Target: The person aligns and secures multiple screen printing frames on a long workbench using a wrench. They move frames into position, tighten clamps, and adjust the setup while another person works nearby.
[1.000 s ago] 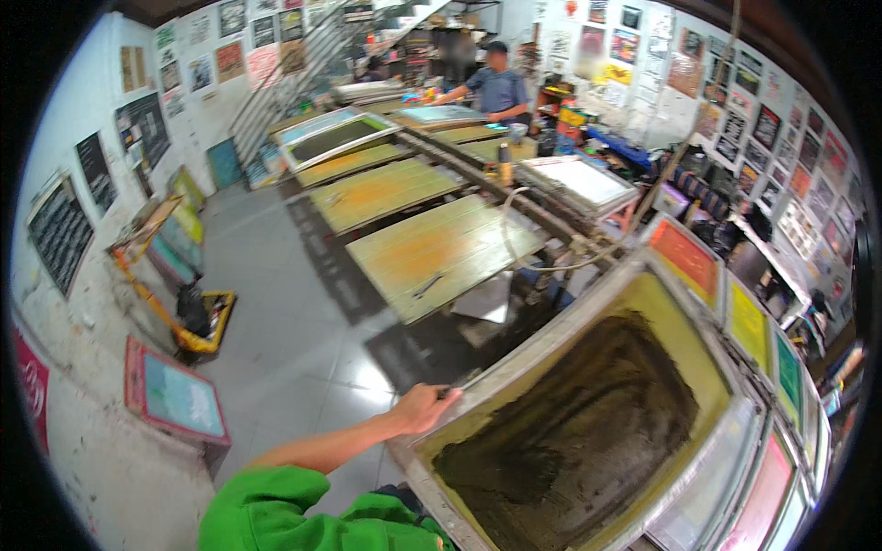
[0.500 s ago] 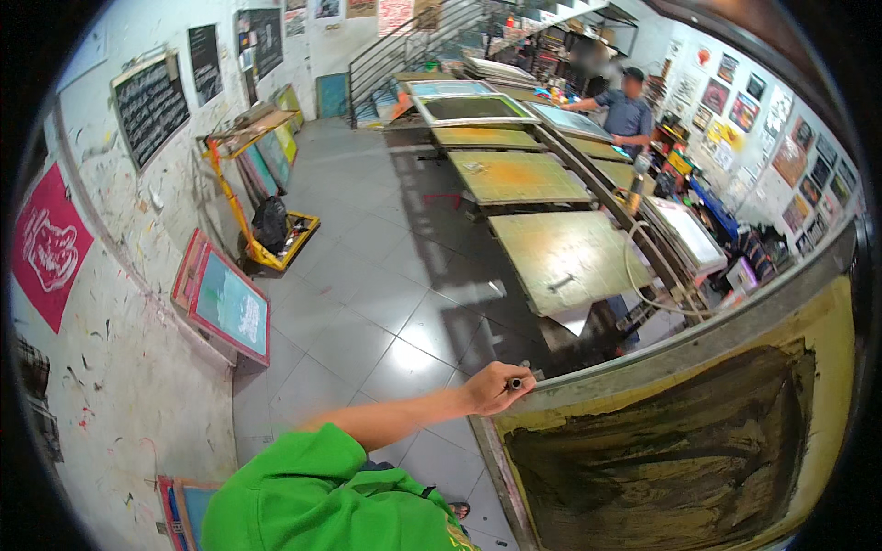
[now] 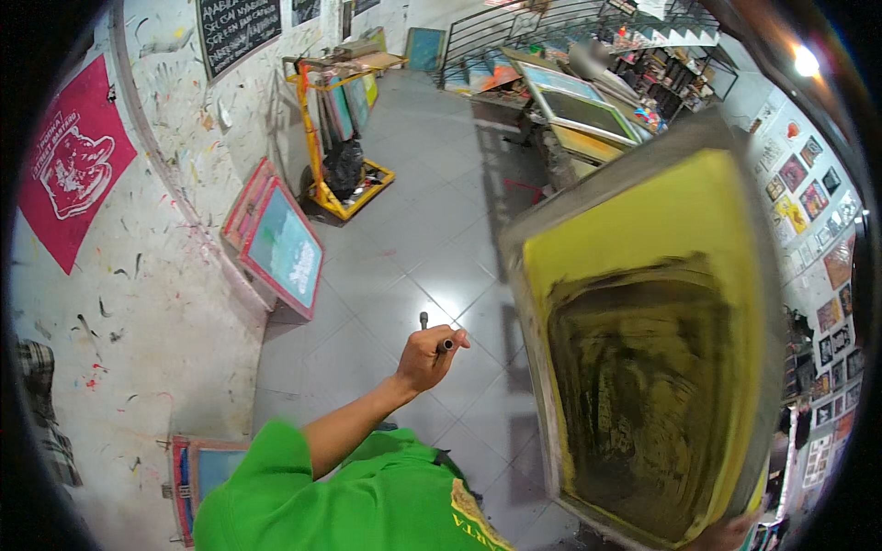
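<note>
Fingers of left hand point(image 3: 428, 356) curled tight round a small dark tool point(image 3: 441, 345), right hand point(image 3: 730, 533) w/ grip hidden at lower edge of tilted yellow screen frame point(image 3: 643, 321); frame could slip, held one-handed.

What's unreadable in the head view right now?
- Right hand: cut off by the lower edge, mostly behind the large yellow-meshed screen-printing frame; grip not visible.
- Small dark rod-like tool in the left hand: too small to identify.
- Far tables: blurred.
</note>
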A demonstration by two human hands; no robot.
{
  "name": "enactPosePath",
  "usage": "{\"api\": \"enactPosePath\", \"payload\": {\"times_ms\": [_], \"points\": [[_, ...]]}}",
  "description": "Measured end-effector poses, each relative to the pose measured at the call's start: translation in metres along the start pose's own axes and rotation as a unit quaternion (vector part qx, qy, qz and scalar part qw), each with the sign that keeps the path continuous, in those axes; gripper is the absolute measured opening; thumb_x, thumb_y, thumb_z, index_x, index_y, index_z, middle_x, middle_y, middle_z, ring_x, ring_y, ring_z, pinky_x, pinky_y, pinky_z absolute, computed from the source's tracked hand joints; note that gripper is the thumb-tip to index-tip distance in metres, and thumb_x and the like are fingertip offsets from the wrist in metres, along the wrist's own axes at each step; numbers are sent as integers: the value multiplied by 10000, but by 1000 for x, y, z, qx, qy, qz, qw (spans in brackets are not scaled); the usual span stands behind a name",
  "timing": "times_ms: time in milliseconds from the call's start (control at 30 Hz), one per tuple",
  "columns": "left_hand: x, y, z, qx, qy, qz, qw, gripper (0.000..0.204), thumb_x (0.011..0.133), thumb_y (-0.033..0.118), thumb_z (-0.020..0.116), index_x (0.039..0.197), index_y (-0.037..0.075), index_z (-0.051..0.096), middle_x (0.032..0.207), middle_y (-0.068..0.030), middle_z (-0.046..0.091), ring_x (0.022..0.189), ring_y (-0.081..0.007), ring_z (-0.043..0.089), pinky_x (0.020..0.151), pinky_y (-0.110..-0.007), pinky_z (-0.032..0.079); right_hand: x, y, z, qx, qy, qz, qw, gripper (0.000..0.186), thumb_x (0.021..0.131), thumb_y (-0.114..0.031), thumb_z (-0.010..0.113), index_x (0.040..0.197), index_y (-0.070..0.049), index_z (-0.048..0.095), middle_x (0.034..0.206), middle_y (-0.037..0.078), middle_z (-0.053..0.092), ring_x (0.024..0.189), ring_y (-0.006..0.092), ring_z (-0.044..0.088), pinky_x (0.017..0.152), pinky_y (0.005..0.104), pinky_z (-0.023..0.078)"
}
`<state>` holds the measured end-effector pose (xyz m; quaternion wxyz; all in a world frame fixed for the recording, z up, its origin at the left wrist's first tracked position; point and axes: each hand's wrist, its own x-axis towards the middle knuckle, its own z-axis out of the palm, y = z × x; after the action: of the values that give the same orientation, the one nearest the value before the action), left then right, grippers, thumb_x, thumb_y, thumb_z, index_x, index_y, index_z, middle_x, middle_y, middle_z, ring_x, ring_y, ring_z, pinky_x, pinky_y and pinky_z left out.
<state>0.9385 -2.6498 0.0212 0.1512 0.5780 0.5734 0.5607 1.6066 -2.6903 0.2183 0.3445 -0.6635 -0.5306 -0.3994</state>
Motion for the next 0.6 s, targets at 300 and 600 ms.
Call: {"api": "enactPosePath", "payload": {"times_ms": [300,600], "points": [[79,-1,-71,78,-30,84,993,279,985,287,743,1206,122,783,689,-72,595,575,-228,546,552,-379,470,97,-372,77,43,-66,-318,945,294,962,-156,636,701,-65,536,628,131,508,624,310,555,779,441,451],[165,-103,71,64,-237,147,958,650,712,600,900,1161,142,795,944,-64,637,866,-259,645,715,-381,558,160,-431,130,90,-131,-416,895,298,848,-216,743,642,-95,566,585,86,530,574,256,553,835,418,454]]}}
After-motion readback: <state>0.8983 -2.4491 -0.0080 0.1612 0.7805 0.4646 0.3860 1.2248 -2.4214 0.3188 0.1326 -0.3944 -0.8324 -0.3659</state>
